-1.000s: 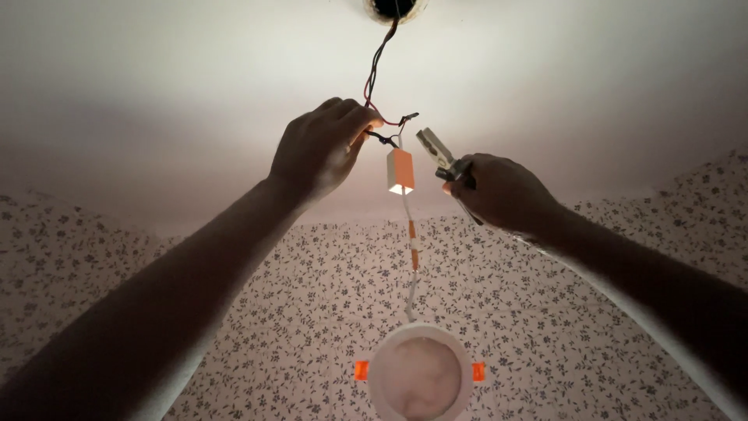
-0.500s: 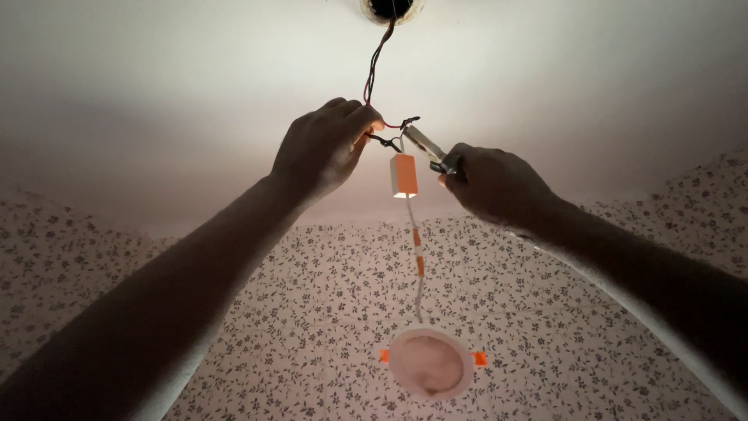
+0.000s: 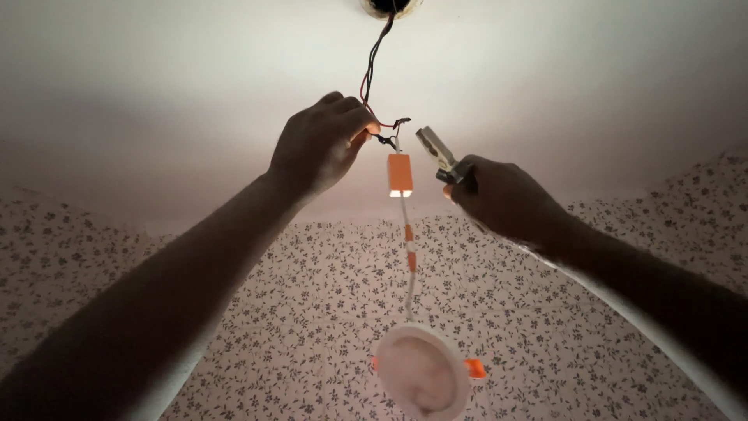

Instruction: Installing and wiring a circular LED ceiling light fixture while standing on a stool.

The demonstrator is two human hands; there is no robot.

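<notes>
I look up at a white ceiling. Red and black wires (image 3: 372, 58) hang from a ceiling hole (image 3: 387, 6). My left hand (image 3: 321, 144) pinches the wire ends where they join a thin lead. Below the joint dangles a small orange driver box (image 3: 400, 174), then a white cable (image 3: 407, 265) down to a round white lamp (image 3: 422, 373) with orange spring clips. My right hand (image 3: 502, 196) grips pliers (image 3: 436, 150), jaws pointing up-left, close to the wire joint but apart from it.
A wall with small floral wallpaper (image 3: 545, 312) meets the plain white ceiling (image 3: 195, 78). Both my forearms reach up from the lower corners of the view.
The pliers have drawn back a little to the right, away from the wire joint. The hanging lamp has swung lower in view. My left hand keeps its hold on the wires.
</notes>
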